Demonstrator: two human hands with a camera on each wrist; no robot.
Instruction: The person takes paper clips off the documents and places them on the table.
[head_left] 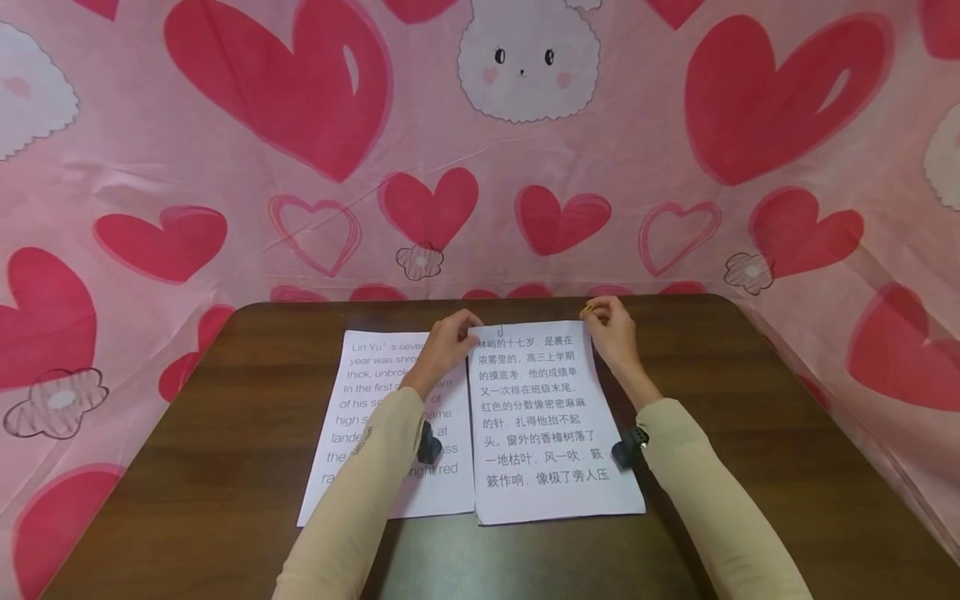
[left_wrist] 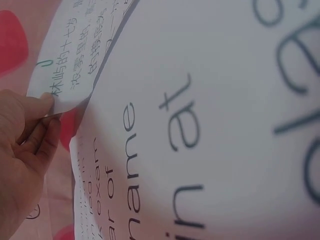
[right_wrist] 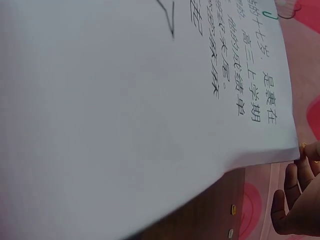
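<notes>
A stack of sheets with Chinese text (head_left: 540, 417) lies right of a stack with English text (head_left: 375, 492). My left hand (head_left: 450, 337) pinches the Chinese stack's top left corner between thumb and fingers, lifting it slightly in the left wrist view. At the top right corner, my right hand (head_left: 611, 325) pinches a yellow paper clip (right_wrist: 303, 145) against the paper edge. How far the clip is on the paper is hidden by the fingers. A green paper clip (left_wrist: 44, 63) sits on the top edge near the left corner. My left forearm covers part of the English text.
Both stacks lie on a dark brown wooden table (head_left: 217, 433). Near the table's far edge, in the right wrist view, lie another yellow clip (right_wrist: 233, 209) and a whitish clip (right_wrist: 230, 233). A pink cloth with red hearts (head_left: 435, 204) hangs behind and at both sides.
</notes>
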